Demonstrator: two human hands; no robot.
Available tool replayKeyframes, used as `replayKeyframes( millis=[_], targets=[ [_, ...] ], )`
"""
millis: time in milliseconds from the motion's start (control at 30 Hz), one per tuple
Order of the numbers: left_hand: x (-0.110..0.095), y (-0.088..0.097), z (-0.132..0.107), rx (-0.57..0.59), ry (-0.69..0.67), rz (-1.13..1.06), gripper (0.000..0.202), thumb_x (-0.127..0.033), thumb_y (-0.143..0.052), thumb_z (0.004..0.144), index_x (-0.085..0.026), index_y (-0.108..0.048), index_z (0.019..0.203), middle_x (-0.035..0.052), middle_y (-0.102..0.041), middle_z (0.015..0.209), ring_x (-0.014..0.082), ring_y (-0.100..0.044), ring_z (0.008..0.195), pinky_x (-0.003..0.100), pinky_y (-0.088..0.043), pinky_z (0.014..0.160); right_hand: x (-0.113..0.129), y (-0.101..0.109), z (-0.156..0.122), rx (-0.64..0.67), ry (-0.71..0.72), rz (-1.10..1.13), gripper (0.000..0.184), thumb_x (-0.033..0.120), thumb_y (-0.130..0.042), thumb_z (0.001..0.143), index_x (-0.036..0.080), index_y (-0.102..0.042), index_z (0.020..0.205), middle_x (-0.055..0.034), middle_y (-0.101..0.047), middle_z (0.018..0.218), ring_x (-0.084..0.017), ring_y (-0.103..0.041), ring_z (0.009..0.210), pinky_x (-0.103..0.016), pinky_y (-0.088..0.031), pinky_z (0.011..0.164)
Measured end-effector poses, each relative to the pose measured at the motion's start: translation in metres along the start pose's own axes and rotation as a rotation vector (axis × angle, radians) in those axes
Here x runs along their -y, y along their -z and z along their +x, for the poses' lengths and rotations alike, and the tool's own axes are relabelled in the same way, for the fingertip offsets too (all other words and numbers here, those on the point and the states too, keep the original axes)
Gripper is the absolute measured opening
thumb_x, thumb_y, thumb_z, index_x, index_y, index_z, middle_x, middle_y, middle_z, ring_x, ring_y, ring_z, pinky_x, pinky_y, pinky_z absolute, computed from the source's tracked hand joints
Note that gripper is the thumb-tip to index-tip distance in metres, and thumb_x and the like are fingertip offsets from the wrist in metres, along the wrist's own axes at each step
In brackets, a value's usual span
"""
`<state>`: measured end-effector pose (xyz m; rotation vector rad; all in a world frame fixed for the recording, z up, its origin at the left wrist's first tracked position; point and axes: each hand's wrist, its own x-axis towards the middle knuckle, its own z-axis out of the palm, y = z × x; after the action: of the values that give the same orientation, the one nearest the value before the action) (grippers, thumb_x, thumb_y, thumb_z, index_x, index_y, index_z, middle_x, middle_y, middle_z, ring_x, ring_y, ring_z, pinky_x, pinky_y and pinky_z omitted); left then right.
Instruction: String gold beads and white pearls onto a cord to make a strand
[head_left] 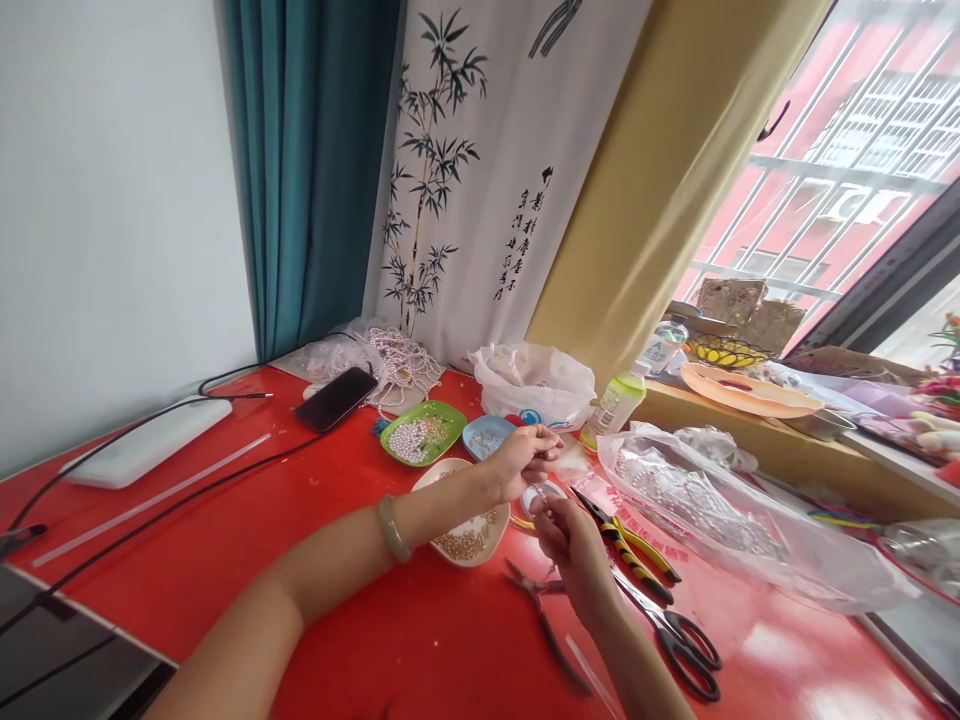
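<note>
My left hand (527,462) reaches across a white dish (491,545) of gold and pale beads, fingers curled into a pinch. Just in front of it and to the right, my right hand (574,540) is closed too, thumb against forefinger. Whatever is in either pinch is too small to make out. Beneath my hands lies a round white-and-clear item (534,497), partly hidden. A blue dish (480,432) with small pieces stands beyond my left hand, next to a green dish (424,432) of pearly beads. Yellow-and-black pliers (634,550) lie right of my right hand.
Black-handled scissors (686,640) and dark-handled cutters (551,630) lie on the red table (360,630). Plastic bags (705,510) and a bottle (616,405) stand at the right and back. A phone (337,398), cables and a white power strip (150,440) occupy the left.
</note>
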<state>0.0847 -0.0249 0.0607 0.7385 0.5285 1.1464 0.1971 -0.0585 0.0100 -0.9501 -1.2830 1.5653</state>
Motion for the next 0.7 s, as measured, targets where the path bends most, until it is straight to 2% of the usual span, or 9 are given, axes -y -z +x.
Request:
replayKeyframes(
  millis=[133, 300, 400, 533, 633, 700],
  targets=[
    [0.0000, -0.0045, -0.0031, -0.003, 0.017, 0.005, 0.028, -0.014, -0.048, 0.076, -0.016, -0.031, 0.053, -0.0072, -0.028, 0.046, 0.0013, -0.018, 0.033, 0.016, -0.011, 0.033, -0.0014, 0.0021, 0.0007, -0.010, -0.013, -0.010, 0.018, 0.028, -0.045, 0.067, 0.017, -0.048, 0.054, 0.0109, -0.019, 0.037, -0.005, -0.010, 0.036, -0.021, -0.008, 0.036],
    [0.0040, -0.0044, -0.0013, 0.012, 0.072, -0.001, 0.031, -0.023, -0.047, 0.077, -0.017, -0.030, 0.052, -0.0065, -0.028, 0.045, 0.0024, -0.017, 0.033, 0.018, -0.012, 0.033, -0.0012, -0.0002, -0.0008, -0.010, -0.008, -0.012, 0.012, 0.023, -0.044, 0.062, 0.017, -0.047, 0.052, 0.0058, -0.036, 0.039, -0.007, -0.027, 0.038, -0.021, -0.019, 0.038],
    [0.0057, -0.0027, -0.0001, 0.017, 0.088, -0.009, 0.034, -0.027, -0.048, 0.078, -0.018, -0.028, 0.051, -0.0071, -0.026, 0.044, 0.0027, -0.017, 0.033, 0.018, -0.012, 0.033, 0.0010, -0.0026, -0.0020, -0.008, 0.005, -0.012, 0.012, 0.024, -0.044, 0.063, 0.017, -0.050, 0.056, 0.0082, -0.030, 0.039, -0.006, -0.020, 0.037, -0.021, -0.015, 0.038],
    [0.0061, -0.0016, -0.0012, 0.022, 0.088, -0.023, 0.031, -0.024, -0.050, 0.077, -0.017, -0.031, 0.052, -0.0074, -0.027, 0.043, 0.0028, -0.019, 0.032, 0.017, -0.014, 0.033, 0.0029, -0.0038, -0.0034, -0.027, 0.036, -0.018, 0.018, 0.029, -0.045, 0.070, 0.017, -0.052, 0.059, 0.0104, -0.021, 0.039, -0.006, -0.012, 0.038, -0.022, -0.010, 0.039],
    [0.0056, -0.0027, -0.0031, 0.012, 0.086, -0.032, 0.031, -0.022, -0.051, 0.076, -0.017, -0.033, 0.052, -0.0067, -0.029, 0.043, 0.0027, -0.022, 0.032, 0.017, -0.018, 0.033, 0.0021, -0.0033, -0.0037, -0.038, 0.047, -0.022, 0.018, 0.027, -0.046, 0.070, 0.017, -0.049, 0.055, 0.0099, -0.024, 0.037, -0.006, -0.014, 0.037, -0.022, -0.011, 0.039],
    [0.0055, -0.0039, -0.0040, -0.015, 0.077, -0.042, 0.031, -0.021, -0.052, 0.075, -0.017, -0.033, 0.051, -0.0062, -0.031, 0.042, 0.0035, -0.026, 0.032, 0.017, -0.022, 0.034, 0.0011, -0.0026, -0.0032, -0.031, 0.048, -0.023, 0.017, 0.025, -0.045, 0.067, 0.018, -0.047, 0.052, 0.0078, -0.030, 0.036, -0.007, -0.021, 0.036, -0.022, -0.015, 0.039]
  ],
)
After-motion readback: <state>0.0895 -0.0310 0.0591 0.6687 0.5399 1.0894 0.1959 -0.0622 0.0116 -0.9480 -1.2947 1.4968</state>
